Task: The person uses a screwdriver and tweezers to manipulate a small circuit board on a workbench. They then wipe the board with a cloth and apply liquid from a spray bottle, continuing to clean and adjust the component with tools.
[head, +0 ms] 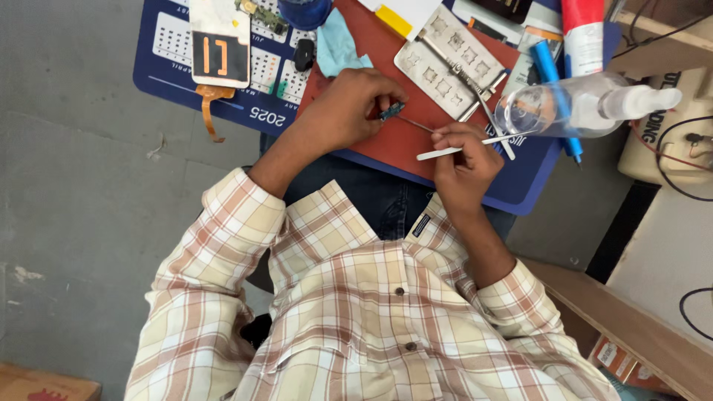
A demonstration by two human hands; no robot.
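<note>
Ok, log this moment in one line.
left hand: pinches small green board | right hand: holds white stick tool | under both: red mat

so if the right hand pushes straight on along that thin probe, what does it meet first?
Probably the small green circuit board pinched in the left hand. The right hand aims its thin metal probe left at it, tip almost there. Depth is unclear.

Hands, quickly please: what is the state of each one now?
Left hand: closed on small green circuit board.
Right hand: closed on thin white tool.
</note>
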